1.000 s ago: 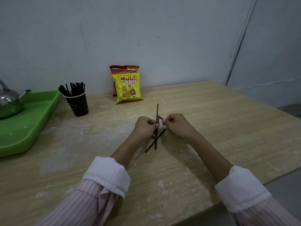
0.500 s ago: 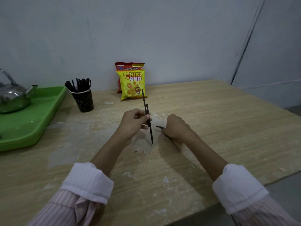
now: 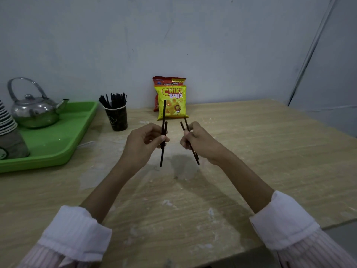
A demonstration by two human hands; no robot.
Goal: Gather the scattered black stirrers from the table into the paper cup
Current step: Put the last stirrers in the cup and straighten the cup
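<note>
My left hand (image 3: 144, 141) pinches two black stirrers (image 3: 163, 124), held nearly upright above the table's middle. Close to its right, my right hand (image 3: 199, 141) grips two more black stirrers (image 3: 195, 157), tilted with their tops leaning left. Both hands are raised off the wooden table (image 3: 251, 151). A dark paper cup (image 3: 116, 118) stands at the back left, beside the tray, with several black stirrers (image 3: 114, 99) sticking out of it. No loose stirrer shows on the table.
A green tray (image 3: 58, 144) at the left carries a metal kettle (image 3: 34, 111) and a stack of cups (image 3: 7, 120). Two snack bags (image 3: 171, 101) lean against the wall behind my hands. The table's front edge runs at lower right.
My right hand has lifted its stirrers off the table. My left hand, holding its stirrers, has risen too. The view has shifted, showing more of the tray.
</note>
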